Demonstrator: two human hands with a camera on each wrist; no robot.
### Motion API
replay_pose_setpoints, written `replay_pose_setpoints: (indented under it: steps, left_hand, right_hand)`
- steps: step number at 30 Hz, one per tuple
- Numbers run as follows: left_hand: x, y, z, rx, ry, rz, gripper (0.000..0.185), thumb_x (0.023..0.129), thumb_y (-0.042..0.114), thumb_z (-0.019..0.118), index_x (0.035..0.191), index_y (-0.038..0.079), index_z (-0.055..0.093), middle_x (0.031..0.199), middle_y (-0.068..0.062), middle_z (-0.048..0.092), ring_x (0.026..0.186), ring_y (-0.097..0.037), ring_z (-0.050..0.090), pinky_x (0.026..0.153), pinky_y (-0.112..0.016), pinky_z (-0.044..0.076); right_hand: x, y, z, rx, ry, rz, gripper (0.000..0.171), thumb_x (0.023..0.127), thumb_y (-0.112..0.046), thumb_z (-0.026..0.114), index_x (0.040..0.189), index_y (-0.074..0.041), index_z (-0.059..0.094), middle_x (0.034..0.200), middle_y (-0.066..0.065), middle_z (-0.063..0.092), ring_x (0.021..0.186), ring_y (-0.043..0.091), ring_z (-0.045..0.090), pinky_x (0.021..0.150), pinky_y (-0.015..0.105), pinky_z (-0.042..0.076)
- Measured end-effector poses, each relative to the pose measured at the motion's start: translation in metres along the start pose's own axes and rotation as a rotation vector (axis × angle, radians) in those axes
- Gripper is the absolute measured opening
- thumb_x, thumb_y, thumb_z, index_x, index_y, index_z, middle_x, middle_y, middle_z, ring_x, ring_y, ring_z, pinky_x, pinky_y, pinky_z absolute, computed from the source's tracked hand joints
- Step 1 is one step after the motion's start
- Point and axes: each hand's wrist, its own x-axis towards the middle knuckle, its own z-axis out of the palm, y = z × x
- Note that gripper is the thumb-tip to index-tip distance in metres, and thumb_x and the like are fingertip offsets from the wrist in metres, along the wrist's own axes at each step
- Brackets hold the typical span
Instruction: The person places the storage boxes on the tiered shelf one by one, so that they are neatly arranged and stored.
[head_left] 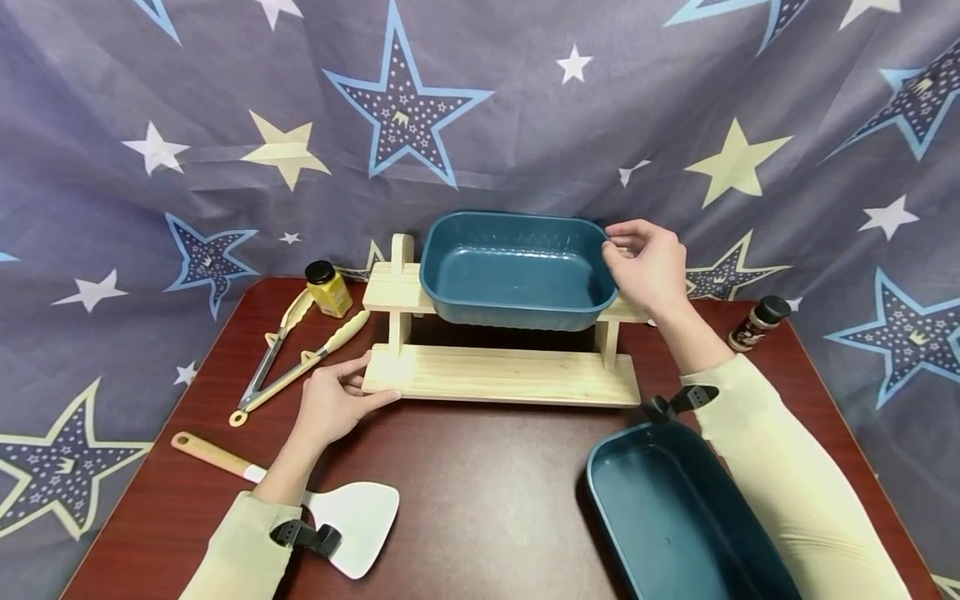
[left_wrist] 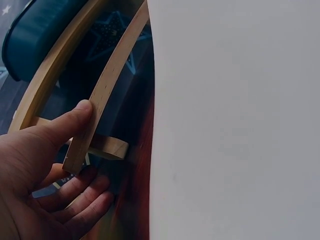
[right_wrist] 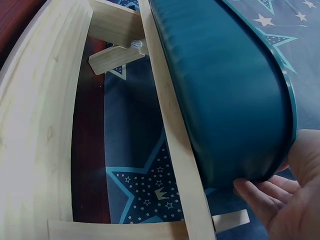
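Note:
A two-tier wooden shelf (head_left: 495, 375) stands at the back of the table. On its upper board sits a deep teal rectangular dish (head_left: 517, 315). My right hand (head_left: 651, 262) holds that dish by its right end, thumb and fingers at the rim. From the right wrist view, fingertips (right_wrist: 245, 185) touch the lower end of the dish's outer wall. At the shelf's lower left corner, my left hand (head_left: 330, 406) grips the end of the bottom board. The left wrist view has the thumb (left_wrist: 82, 107) on the board's edge and a finger under it.
A second teal dish (head_left: 675, 508) lies at front right under the right forearm. On the left are tongs (head_left: 262, 375), a yellow black-capped bottle (head_left: 330, 292) and a white spatula (head_left: 363, 521) under the left wrist. A dark spice jar (head_left: 757, 323) lies tilted at the right. A star-patterned cloth (head_left: 525, 150) hangs behind.

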Motion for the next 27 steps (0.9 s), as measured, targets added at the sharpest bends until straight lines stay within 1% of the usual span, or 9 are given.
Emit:
replay_pose_setpoints:
  steps: [7, 13, 18, 23, 27]
  left_hand:
    - [0.0009, 0.0006, 0.0008, 0.002, -0.004, 0.005, 0.083, 0.075, 0.038, 0.099, 0.144, 0.004, 0.066, 0.098, -0.017, 0.082, 0.080, -0.018, 0.078, 0.065, -0.017, 0.054]
    - [0.0013, 0.0000, 0.0008, 0.007, 0.006, 0.016, 0.083, 0.075, 0.039, 0.099, 0.144, 0.005, 0.067, 0.097, -0.016, 0.082, 0.080, -0.017, 0.078, 0.065, -0.017, 0.054]
    - [0.0002, -0.0006, 0.0004, 0.004, 0.010, 0.019, 0.083, 0.075, 0.039, 0.099, 0.144, 0.005, 0.067, 0.096, -0.016, 0.082, 0.080, -0.018, 0.078, 0.065, -0.017, 0.054]
    - [-0.0005, -0.0006, 0.0001, 0.002, 0.012, 0.018, 0.083, 0.075, 0.039, 0.099, 0.143, 0.005, 0.067, 0.096, -0.016, 0.082, 0.079, -0.017, 0.077, 0.065, -0.018, 0.054]
    - [-0.0012, -0.0003, 0.0000, 0.003, 0.010, 0.003, 0.083, 0.075, 0.040, 0.099, 0.143, 0.005, 0.067, 0.096, -0.016, 0.082, 0.078, -0.015, 0.076, 0.065, -0.018, 0.054]
  right_hand:
    - [0.0014, 0.0003, 0.0009, 0.006, 0.009, 0.025, 0.022, 0.098, -0.021, 0.070, 0.114, -0.011, 0.080, 0.107, 0.012, 0.083, 0.073, -0.014, 0.063, 0.073, 0.008, 0.049]
    - [0.0049, 0.0004, 0.0018, -0.003, 0.007, 0.013, 0.022, 0.098, -0.022, 0.070, 0.114, -0.011, 0.080, 0.107, 0.012, 0.083, 0.075, -0.011, 0.065, 0.074, 0.008, 0.048]
    - [0.0043, 0.0001, 0.0013, -0.004, 0.000, 0.005, 0.022, 0.098, -0.022, 0.070, 0.114, -0.010, 0.080, 0.107, 0.013, 0.082, 0.075, -0.011, 0.064, 0.074, 0.008, 0.048]
    - [0.0034, -0.0005, 0.0006, 0.010, -0.020, 0.007, 0.023, 0.099, -0.023, 0.071, 0.116, -0.011, 0.079, 0.109, 0.013, 0.082, 0.078, -0.010, 0.065, 0.075, 0.008, 0.049]
    - [0.0033, -0.0002, 0.0003, 0.011, -0.041, 0.019, 0.024, 0.099, -0.024, 0.072, 0.119, -0.011, 0.079, 0.111, 0.013, 0.082, 0.078, -0.012, 0.064, 0.075, 0.008, 0.049]
